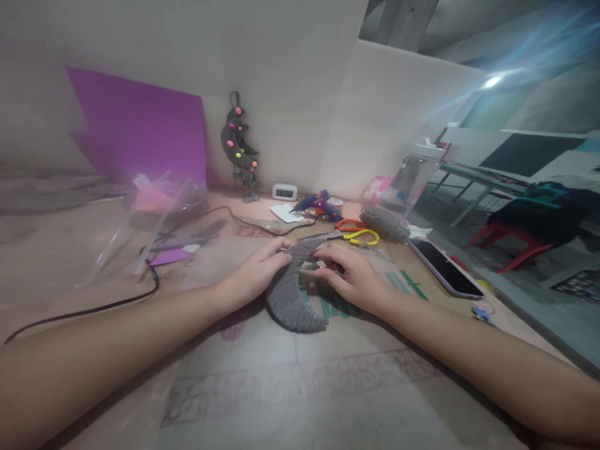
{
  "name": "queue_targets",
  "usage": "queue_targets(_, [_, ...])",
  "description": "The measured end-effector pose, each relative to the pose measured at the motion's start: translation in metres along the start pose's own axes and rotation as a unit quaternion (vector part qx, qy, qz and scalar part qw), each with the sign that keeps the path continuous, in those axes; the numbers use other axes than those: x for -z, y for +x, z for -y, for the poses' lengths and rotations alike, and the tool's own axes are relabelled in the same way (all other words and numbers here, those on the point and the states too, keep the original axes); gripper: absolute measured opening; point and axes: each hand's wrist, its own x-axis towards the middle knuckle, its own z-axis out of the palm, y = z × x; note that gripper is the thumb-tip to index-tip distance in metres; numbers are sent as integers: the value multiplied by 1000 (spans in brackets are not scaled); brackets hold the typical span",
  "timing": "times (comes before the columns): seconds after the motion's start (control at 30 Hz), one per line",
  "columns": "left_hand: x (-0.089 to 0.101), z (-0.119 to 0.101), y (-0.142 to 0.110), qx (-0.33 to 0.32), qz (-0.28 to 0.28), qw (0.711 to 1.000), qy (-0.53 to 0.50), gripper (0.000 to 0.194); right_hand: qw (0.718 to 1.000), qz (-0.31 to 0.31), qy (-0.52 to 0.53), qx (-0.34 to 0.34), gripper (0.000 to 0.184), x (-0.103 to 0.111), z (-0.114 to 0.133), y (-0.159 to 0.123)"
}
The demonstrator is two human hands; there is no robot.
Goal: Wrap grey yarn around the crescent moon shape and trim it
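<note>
A crescent moon wrapped in grey yarn (290, 300) lies on the printed cardboard in front of me. My left hand (253, 272) grips its outer curve, with the thumb on top near the upper half. My right hand (349, 272) is at the inner curve, fingers curled in and thumb bent toward them. Whatever sits between these fingertips is too small or hidden to make out. Just beyond the crescent's upper tip are scissors with red and yellow handles (360, 236). Behind them lies a ball of grey yarn (383, 223).
At the back stand a blue glue gun (314, 203), a small digital clock (284, 192) and a clear water jug (412, 175). A decorated moon (237, 140) hangs on the wall. A phone (445, 269) lies right. Purple card (145, 125) leans left, above a black cord (107, 306).
</note>
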Motion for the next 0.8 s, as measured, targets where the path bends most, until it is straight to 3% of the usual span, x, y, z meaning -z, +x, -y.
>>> queue_targets(0.4, [-2, 3, 1, 34, -10, 998, -61, 16, 1000, 16, -13, 0, 26, 0, 0, 1])
queue_targets(0.8, [-2, 1, 2, 32, -10, 999, -33, 14, 999, 25, -23, 3, 27, 0, -3, 1])
